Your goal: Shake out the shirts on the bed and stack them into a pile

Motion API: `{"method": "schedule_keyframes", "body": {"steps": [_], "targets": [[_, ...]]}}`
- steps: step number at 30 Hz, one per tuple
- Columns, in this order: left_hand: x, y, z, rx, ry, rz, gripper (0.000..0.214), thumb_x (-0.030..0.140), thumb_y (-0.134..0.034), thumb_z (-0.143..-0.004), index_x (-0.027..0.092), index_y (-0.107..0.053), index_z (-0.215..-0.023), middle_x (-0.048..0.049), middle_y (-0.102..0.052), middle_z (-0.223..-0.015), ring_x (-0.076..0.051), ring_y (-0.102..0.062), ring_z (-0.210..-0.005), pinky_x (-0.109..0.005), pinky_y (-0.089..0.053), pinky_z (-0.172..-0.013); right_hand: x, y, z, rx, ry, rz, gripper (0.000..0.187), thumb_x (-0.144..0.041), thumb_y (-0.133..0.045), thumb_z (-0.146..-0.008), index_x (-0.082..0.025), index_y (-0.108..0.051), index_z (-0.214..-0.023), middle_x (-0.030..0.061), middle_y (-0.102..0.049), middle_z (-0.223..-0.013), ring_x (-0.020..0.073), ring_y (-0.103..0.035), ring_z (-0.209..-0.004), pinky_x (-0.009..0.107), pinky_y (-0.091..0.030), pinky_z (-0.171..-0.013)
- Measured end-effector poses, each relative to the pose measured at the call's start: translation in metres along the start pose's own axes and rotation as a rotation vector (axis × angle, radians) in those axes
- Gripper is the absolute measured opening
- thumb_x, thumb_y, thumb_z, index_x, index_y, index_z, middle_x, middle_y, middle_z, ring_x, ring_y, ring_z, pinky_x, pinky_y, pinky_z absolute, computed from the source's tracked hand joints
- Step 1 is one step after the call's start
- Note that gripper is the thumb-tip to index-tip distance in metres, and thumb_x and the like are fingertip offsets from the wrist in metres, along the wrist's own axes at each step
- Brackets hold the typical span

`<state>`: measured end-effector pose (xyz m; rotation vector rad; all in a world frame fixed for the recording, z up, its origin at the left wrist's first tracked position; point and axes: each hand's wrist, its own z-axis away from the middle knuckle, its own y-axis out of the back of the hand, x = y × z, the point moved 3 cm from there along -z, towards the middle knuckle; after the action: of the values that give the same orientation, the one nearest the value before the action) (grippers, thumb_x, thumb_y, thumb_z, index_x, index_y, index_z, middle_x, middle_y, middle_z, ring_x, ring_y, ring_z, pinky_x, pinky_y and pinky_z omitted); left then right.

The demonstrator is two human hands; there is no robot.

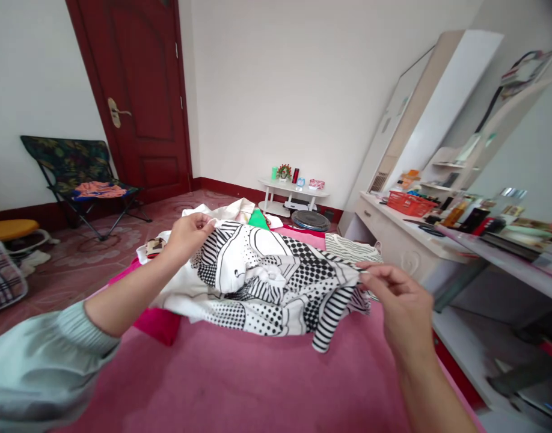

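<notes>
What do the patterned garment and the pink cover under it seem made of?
The patterned garment looks like thin, matte printed cloth, perhaps cotton: it drapes and creases between the left hand and right hand. The pink cover seems matte, fuzzy plush textile.

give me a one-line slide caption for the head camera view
A black-and-white patterned garment pinched at opposite edges by the left hand and right hand above a pink surface
</notes>
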<state>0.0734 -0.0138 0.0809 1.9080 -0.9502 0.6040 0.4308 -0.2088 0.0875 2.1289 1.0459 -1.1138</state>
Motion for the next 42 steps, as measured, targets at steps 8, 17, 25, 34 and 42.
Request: {"method": "schedule_keyframes", "body": {"steps": [8,17,25,34,42], "targets": [[0.003,-0.030,0.037,-0.136,-0.260,-0.651,0.024,0.031,-0.043,-0.087,0.020,-0.063,-0.095,-0.0072,-0.067,-0.083,-0.026,-0.062,-0.079,-0.029,-0.039,-0.061,-0.050,-0.001,0.023,0.063,0.221,0.163,0.010,-0.025,-0.069,-0.072,-0.018,-0.063,-0.071,0.0069,-0.067,-0.089,0.0150,-0.059,-0.067,0.024,-0.046,-0.056],[0.009,-0.017,0.022,-0.037,-0.390,-0.661,0.023,0.020,-0.051,-0.081,0.018,-0.058,-0.102,-0.0113,-0.060,-0.107,-0.029,-0.055,-0.100,-0.036,-0.044,-0.080,0.005,0.011,-0.005,0.043,-0.030,0.411,0.011,-0.027,-0.064,-0.067,-0.018,-0.063,-0.073,-0.0034,-0.053,-0.050,0.0104,-0.045,-0.042,0.020,-0.032,-0.039],[0.043,-0.054,0.127,-0.563,-0.576,-0.340,0.028,0.048,-0.050,-0.090,0.022,-0.061,-0.089,-0.0016,-0.061,-0.078,-0.019,-0.058,-0.069,-0.028,-0.040,-0.062,-0.006,-0.082,0.059,-0.702,0.154,0.270,0.014,-0.009,-0.051,-0.075,-0.020,-0.061,-0.074,-0.0015,-0.061,-0.077,0.0107,-0.052,-0.063,0.020,-0.039,-0.057],[0.056,-0.049,0.138,-0.634,-0.324,0.206,0.019,0.035,-0.051,-0.091,0.020,-0.049,-0.080,-0.0010,-0.054,-0.081,-0.017,-0.052,-0.076,-0.027,-0.040,-0.069,0.023,-0.077,0.046,-0.584,0.145,0.411,0.015,-0.010,-0.050,-0.078,-0.021,-0.061,-0.078,0.0006,-0.062,-0.086,0.0150,-0.056,-0.079,0.023,-0.040,-0.067],[0.080,0.013,0.097,-0.404,0.144,0.834,0.033,0.047,-0.062,-0.084,0.019,-0.045,-0.084,0.0052,-0.044,-0.064,-0.009,-0.040,-0.053,-0.016,-0.034,-0.048,0.045,-0.061,0.042,-0.753,0.024,0.829,0.016,-0.020,-0.066,-0.071,-0.027,-0.066,-0.086,-0.0018,-0.065,-0.091,0.0183,-0.059,-0.080,0.026,-0.036,-0.067]]}}
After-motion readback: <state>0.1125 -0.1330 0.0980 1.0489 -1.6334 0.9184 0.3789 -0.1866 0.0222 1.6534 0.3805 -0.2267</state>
